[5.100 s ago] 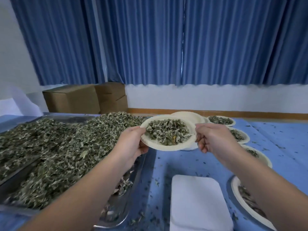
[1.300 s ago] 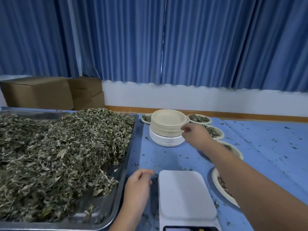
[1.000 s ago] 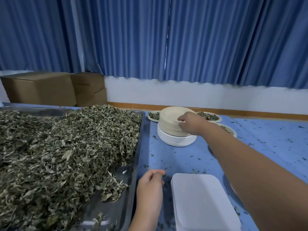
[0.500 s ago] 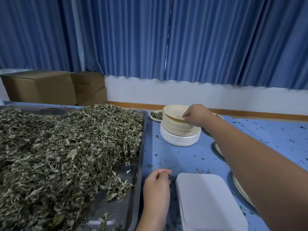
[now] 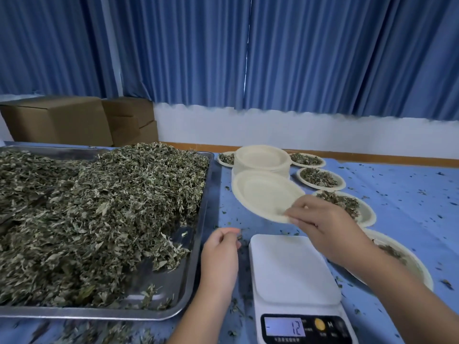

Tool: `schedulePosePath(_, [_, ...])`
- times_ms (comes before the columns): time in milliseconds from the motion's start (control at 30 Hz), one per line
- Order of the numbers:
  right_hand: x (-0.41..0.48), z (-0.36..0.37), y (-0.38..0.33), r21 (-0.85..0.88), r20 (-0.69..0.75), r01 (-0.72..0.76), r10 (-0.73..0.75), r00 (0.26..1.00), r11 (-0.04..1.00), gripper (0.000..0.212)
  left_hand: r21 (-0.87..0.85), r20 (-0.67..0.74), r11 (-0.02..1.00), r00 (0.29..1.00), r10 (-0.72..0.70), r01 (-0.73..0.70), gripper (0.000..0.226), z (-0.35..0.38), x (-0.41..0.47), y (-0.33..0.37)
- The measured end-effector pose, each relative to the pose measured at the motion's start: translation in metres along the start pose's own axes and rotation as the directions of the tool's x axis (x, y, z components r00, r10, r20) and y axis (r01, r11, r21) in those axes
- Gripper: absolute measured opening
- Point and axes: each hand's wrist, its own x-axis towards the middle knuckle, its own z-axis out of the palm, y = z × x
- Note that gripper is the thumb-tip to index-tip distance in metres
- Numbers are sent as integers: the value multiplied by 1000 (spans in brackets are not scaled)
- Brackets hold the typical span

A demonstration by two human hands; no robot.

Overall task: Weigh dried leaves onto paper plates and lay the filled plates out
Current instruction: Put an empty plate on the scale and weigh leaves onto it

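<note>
Workroom: steel tray [image 5: 196, 247] of dried leaves [image 5: 99, 214], digital scale [image 5: 295, 281].

My white scale [image 5: 293, 266] shows 12 on its display, with dried leaves [image 5: 99, 207] heaped to its left. Just beyond it my right hand [image 5: 330, 232] pinches one empty paper plate [image 5: 263, 192], tilted, in front of the plate stack [image 5: 263, 157]. Filled plates [image 5: 320, 177] curve along the scale's right side.

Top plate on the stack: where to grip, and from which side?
Take the top plate by its flared rim, probably pinched with thumb above and fingers under the lip, coming from the right. The plates are nested, so only the rim is free, and the leaf tray crowds the left. The right hand pinches the empty plate by its near rim too.
</note>
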Motion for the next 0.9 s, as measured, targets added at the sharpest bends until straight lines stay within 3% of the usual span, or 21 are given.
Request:
schedulePosePath(267, [-67, -18, 11, 12, 204, -31, 28, 979, 999, 24, -23, -62, 994, 992, 105, -107, 20, -10, -5, 9])
schedulePosePath(467, [-75, -26, 9, 44, 333, -5, -10, 943, 999, 21, -5, -100, 983, 978, 182, -183, 24, -19, -10, 16])
schedulePosePath(667, [-79, -32, 0, 93, 451, -78, 28, 892, 993, 21, 4, -120, 967, 960, 253, -254, 21, -27, -16, 23])
schedulePosePath(800, [-80, -38, -5, 216, 398, -147, 51, 916, 965, 24, 111, -116, 963, 959, 259, -246, 19, -35, -18, 27])
schedulePosePath(900, [-78, -38, -2, 336, 205, -169, 103, 973, 927, 25, 279, -64, 924, 955, 290, -262, 18, -37, -18, 27])
